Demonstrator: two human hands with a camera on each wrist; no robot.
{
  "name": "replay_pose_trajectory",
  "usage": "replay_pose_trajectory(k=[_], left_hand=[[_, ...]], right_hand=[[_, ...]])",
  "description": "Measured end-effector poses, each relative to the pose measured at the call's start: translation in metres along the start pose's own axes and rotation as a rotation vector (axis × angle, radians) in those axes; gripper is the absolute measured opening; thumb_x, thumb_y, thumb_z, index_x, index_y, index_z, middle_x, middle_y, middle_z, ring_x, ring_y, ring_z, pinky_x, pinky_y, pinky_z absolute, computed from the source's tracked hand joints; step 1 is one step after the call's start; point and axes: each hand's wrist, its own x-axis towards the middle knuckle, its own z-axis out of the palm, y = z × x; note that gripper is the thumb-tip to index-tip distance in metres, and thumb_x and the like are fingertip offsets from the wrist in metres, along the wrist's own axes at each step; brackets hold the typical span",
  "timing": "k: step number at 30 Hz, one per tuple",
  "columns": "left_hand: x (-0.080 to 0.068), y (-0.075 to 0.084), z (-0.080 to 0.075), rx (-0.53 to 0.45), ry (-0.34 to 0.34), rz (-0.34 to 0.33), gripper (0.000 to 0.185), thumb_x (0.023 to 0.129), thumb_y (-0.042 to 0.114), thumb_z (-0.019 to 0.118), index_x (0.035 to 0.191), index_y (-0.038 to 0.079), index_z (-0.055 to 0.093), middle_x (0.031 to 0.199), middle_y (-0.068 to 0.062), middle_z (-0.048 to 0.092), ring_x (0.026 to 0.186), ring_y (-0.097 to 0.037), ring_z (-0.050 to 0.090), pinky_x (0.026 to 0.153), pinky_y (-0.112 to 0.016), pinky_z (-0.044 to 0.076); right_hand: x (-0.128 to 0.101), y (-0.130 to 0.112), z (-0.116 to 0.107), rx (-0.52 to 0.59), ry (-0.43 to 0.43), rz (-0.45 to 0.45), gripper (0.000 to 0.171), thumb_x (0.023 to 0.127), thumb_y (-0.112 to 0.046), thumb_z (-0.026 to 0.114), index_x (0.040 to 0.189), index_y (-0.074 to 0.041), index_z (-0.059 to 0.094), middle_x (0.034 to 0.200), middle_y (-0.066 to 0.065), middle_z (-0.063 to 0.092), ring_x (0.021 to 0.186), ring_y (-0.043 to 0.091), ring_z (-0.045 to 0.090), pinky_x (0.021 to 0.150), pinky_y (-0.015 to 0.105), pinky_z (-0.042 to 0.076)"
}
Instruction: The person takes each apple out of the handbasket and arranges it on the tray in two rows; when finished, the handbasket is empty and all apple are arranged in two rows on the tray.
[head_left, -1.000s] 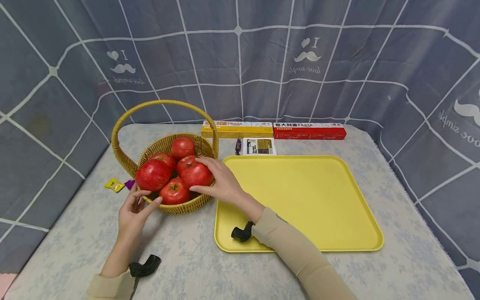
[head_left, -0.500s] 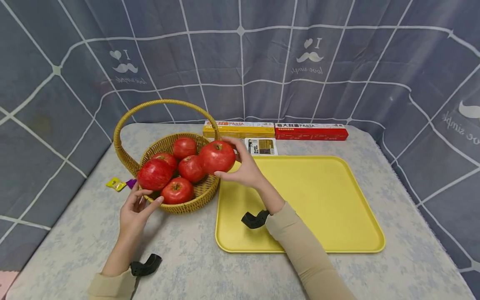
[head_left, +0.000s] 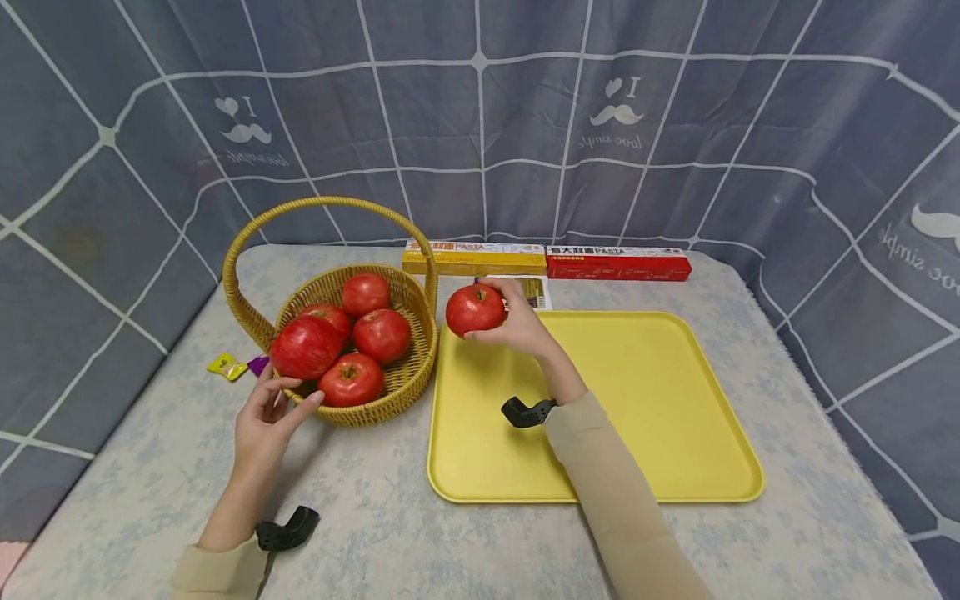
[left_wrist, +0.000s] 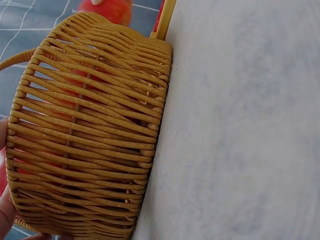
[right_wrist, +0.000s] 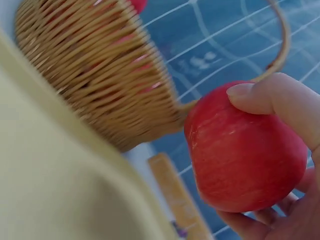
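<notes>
Desk [head_left: 375, 533] covered in pale grey mottled cloth, enclosed on three sides by a grey-blue curtain [head_left: 675, 150] printed with a white grid and moustache motifs. Right hand [head_left: 517, 325] curls its fingers round a red apple [head_left: 475, 310], held in the air above the far-left corner of the flat yellow plastic tray [head_left: 637, 417], just right of the woven wicker basket [head_left: 360, 408]; the right wrist view shows the thumb [right_wrist: 270, 97] lying over the top of the apple. Left hand [head_left: 262, 425] rests against the near-left wall of the basket, fingers nearly straight and touching the weave, gripping nothing. Four more red apples [head_left: 352, 337] lie in the basket beneath its arched handle [head_left: 322, 204]. Along the far edge of the desk lie a yellow pasta box [head_left: 472, 258] and a red pasta box [head_left: 618, 262], end to end; a small printed packet [head_left: 534, 287] lies just before them, partly hidden by the hand. Two wrapped sweets [head_left: 236, 367], one yellow and one purple, lie left of the basket.
</notes>
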Motion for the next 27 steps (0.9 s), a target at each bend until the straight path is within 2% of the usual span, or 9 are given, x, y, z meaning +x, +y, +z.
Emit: replay_pose_trajectory(k=[7,19,27], left_hand=[[0.0,0.0,0.0,-0.008,-0.006,0.008,0.034,0.082,0.016,0.074,0.11,0.007,0.056,0.154,0.004,0.02,0.14,-0.019,0.02,0.113,-0.039,0.019],[-0.001,0.0,-0.001,-0.009,0.0,0.01,0.035,0.082,0.016,0.074,0.11,0.005,0.056,0.154,0.004,0.02,0.141,-0.019,0.02,0.113,-0.041,0.019],[-0.001,0.001,-0.001,-0.011,-0.012,0.018,0.037,0.082,0.015,0.074,0.11,0.003,0.055,0.155,0.003,0.02,0.141,-0.018,0.019,0.113,-0.041,0.018]], right_hand=[[0.006,0.022,0.013,-0.091,-0.044,0.03,0.084,0.066,-0.019,0.084,0.136,-0.01,0.038,0.132,0.012,0.042,0.118,0.03,0.046,0.092,0.046,0.048],[0.009,0.039,0.024,-0.155,-0.02,0.043,0.085,0.063,-0.018,0.087,0.134,-0.011,0.041,0.13,0.011,0.043,0.119,0.028,0.045,0.096,0.044,0.044],[0.009,0.039,0.024,-0.188,-0.037,0.039,0.087,0.062,-0.02,0.088,0.134,-0.011,0.04,0.131,0.012,0.043,0.119,0.028,0.044,0.097,0.045,0.043]])
